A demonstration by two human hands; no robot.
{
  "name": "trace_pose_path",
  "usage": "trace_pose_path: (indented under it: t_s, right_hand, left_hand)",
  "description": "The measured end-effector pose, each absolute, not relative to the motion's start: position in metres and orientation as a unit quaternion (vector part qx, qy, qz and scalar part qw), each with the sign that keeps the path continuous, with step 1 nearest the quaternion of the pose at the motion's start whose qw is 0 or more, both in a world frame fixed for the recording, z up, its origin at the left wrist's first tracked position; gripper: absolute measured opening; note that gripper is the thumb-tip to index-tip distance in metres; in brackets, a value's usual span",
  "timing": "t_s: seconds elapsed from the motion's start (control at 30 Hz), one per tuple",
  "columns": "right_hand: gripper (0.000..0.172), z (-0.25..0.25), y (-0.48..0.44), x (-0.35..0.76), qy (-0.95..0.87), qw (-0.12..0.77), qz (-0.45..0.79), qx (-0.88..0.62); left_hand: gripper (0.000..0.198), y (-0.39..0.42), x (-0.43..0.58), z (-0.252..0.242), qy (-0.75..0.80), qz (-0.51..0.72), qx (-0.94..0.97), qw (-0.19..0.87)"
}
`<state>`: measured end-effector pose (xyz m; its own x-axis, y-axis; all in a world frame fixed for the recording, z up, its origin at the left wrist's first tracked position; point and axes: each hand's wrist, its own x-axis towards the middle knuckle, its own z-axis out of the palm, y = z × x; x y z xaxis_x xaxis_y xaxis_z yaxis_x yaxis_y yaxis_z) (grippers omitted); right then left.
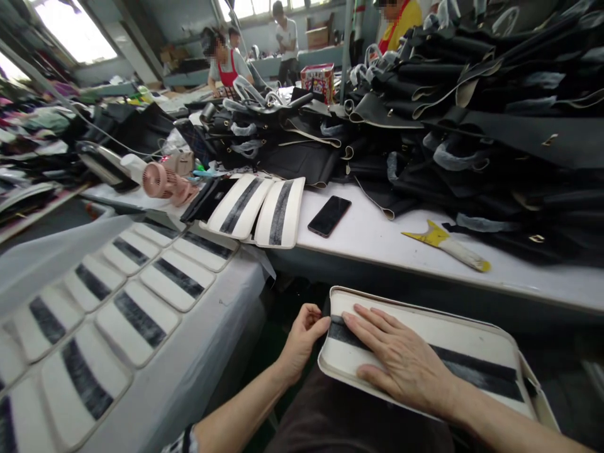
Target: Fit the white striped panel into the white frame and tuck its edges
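Observation:
A cream panel with a dark stripe [467,352] lies across my lap below the table edge. My right hand [401,362] rests flat on its left part, fingers stretched out over the stripe. My left hand [302,340] is curled at the panel's left edge, fingers pinching the rim. On the white table [377,242] above lie two more striped panels [257,211], a black phone [329,216] and a yellow-stained scraper tool [448,245].
Several striped panels [136,296] lie in rows on the grey surface at left. A pink fan [160,180] stands by them. Piles of black leather pieces [472,126] cover the table's back and right. Other people work in the background.

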<state>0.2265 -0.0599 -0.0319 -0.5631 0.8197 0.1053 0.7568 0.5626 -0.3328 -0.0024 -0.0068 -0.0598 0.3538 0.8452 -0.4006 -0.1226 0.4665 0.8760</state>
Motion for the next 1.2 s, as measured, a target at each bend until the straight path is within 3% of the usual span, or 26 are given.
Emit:
trace_pose_path:
  t_s: [0.2,0.33,0.47,0.53,0.63,0.83,0.93,1.03,1.2]
  right_hand:
    - [0.095,-0.017,-0.060,0.232,-0.841,0.158,0.252,-0.452]
    - [0.098,-0.011,-0.059,0.241,-0.800,0.246,0.307,-0.454]
    - [0.079,-0.011,-0.064,0.246,-0.676,0.415,0.352,-0.497]
    - [0.066,-0.015,-0.064,0.247,-0.580,0.497,0.407,-0.501]
    - [0.048,-0.023,-0.057,0.250,-0.411,0.587,0.504,-0.482]
    - [0.028,-0.013,-0.046,0.258,-0.167,0.676,0.623,-0.357]
    - [0.026,0.009,-0.057,0.270,-0.157,0.688,0.620,-0.342]
    - [0.026,0.023,-0.078,0.302,-0.214,0.714,0.539,-0.393]
    - [0.035,-0.017,-0.122,0.365,-0.106,0.722,0.340,-0.593]
  left_hand:
    - [0.043,0.009,-0.007,-0.068,0.466,0.289,0.603,0.580]
    - [0.051,0.026,-0.011,-0.069,0.388,0.267,0.769,0.433]
    - [0.044,0.041,-0.004,-0.042,0.216,0.193,0.932,0.219]
    - [0.051,0.045,0.008,-0.020,0.134,0.124,0.969,0.168]
    - [0.056,0.044,0.033,0.009,0.062,0.019,0.979,0.192]
    - [0.022,0.016,0.090,0.016,0.013,0.007,0.981,0.191]
    - [0.028,0.004,0.112,0.011,-0.029,0.022,0.979,0.201]
    - [0.021,0.000,0.128,0.011,-0.036,0.004,0.982,0.186]
    - [0.045,-0.003,0.153,0.004,-0.063,-0.008,0.989,0.134]
